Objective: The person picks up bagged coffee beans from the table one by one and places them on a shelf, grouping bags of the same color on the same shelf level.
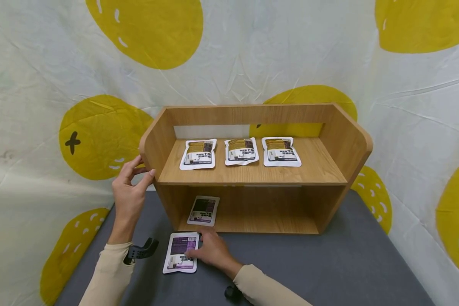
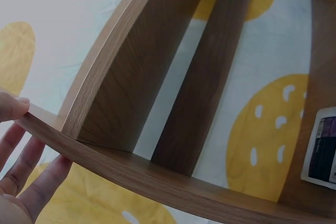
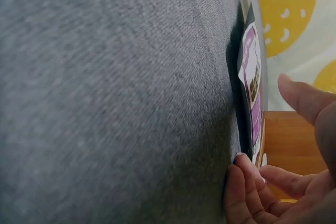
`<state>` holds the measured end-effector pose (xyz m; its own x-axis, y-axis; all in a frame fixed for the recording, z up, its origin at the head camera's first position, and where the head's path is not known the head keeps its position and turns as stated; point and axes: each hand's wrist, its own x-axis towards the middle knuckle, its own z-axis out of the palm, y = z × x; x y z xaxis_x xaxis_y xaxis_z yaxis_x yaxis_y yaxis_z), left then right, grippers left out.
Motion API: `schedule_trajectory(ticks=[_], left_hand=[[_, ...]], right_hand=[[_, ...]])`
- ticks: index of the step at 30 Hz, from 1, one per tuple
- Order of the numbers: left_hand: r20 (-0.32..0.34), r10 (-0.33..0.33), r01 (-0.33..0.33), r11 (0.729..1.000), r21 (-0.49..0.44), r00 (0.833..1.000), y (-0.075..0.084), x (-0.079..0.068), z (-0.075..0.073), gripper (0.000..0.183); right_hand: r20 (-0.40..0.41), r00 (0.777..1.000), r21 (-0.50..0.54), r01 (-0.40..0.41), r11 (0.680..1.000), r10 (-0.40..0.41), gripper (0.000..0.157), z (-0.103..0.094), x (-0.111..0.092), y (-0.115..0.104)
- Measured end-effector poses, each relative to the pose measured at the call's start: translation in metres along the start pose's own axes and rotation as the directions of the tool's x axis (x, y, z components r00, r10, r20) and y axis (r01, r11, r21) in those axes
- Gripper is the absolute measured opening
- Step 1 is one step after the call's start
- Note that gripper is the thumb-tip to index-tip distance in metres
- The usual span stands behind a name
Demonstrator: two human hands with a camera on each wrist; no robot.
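My left hand (image 1: 129,193) grips the front edge of the wooden shelf's left side panel (image 1: 157,144). In the left wrist view, its thumb (image 2: 14,106) lies on one face of the panel and the fingers on the other. My right hand (image 1: 216,251) is at the right edge of a white-and-purple pouch (image 1: 179,261) lying on the grey table before the shelf. In the right wrist view, its fingertips (image 3: 242,161) meet the near end of the pouch (image 3: 255,85), down at the cloth, while the thumb (image 3: 302,95) stands apart from it.
On the upper board of the shelf (image 1: 248,176) lie three white-and-yellow pouches, the left one (image 1: 199,154) nearest my left hand. Another purple pouch (image 1: 204,211) sits at the left of the lower compartment. A patterned sheet (image 1: 229,51) hangs behind the grey table (image 1: 352,263).
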<state>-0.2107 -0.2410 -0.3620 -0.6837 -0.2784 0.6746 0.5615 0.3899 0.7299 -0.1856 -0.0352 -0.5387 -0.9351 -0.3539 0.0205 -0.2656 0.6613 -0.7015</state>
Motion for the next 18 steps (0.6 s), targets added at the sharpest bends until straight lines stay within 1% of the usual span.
schedule_trajectory(ticks=[5,9,14,18], left_hand=[[-0.002,0.002,-0.002,1.000,-0.005,1.000,0.001,0.000,0.000,0.052],[0.002,-0.005,0.005,1.000,-0.012,1.000,0.002,0.000,0.000,0.051],[-0.001,-0.010,0.010,1.000,-0.003,1.000,0.001,-0.001,0.000,0.051],[-0.001,-0.009,0.009,1.000,0.005,1.000,-0.001,-0.001,0.000,0.051]], right_hand=[[-0.009,1.000,-0.126,-0.009,0.992,0.008,0.089,0.008,0.001,-0.008],[-0.029,1.000,-0.171,-0.015,0.985,0.010,0.088,0.014,0.001,-0.012],[-0.055,0.998,-0.180,-0.010,0.984,0.000,0.083,0.016,0.000,-0.013],[-0.054,0.999,-0.132,-0.006,0.991,-0.001,0.080,0.015,-0.001,-0.012]])
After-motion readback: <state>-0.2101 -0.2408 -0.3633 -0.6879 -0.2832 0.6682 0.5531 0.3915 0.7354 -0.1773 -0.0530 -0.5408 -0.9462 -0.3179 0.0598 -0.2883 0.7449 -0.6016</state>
